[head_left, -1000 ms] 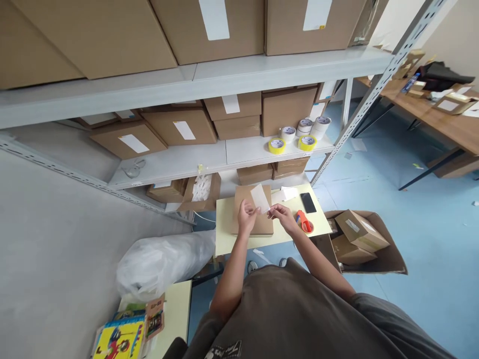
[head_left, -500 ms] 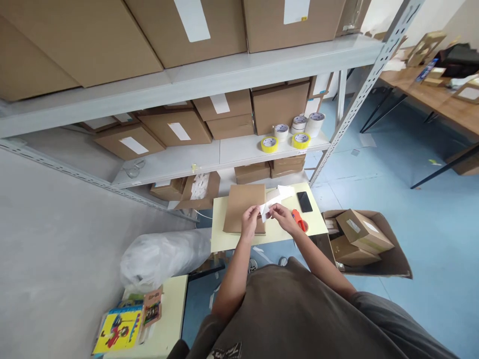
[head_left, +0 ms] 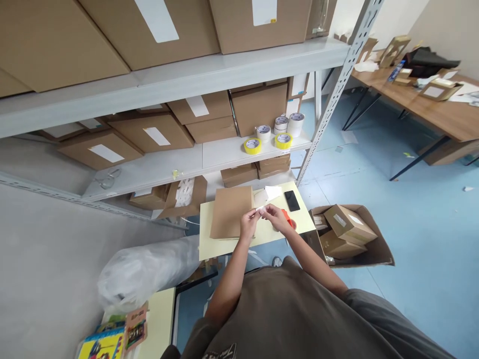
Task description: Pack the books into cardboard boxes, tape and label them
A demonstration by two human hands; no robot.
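- Books (head_left: 101, 347) lie at the lower left, cut off by the edge of the view.
- A plastic bundle (head_left: 144, 271), whitish and cloudy, lies beside the tabletop (head_left: 205, 251).
- A brown cardboard box (head_left: 230, 209) lies flat on the left part of the tabletop.
- The left hand (head_left: 248, 223) is over the box's right edge, its grip pinched on a small white paper (head_left: 261, 210).
- That paper is between the two hands, mostly hidden by fingers.
- The right hand (head_left: 275, 218) has its grip pinched on the paper too, fingertips close to the left hand's.
- White sheets (head_left: 273, 192) lie beyond the right hand.
- An orange tape dispenser (head_left: 287, 217) sits partly behind the right hand.
- A black phone (head_left: 292, 201) lies flat near the far right corner.
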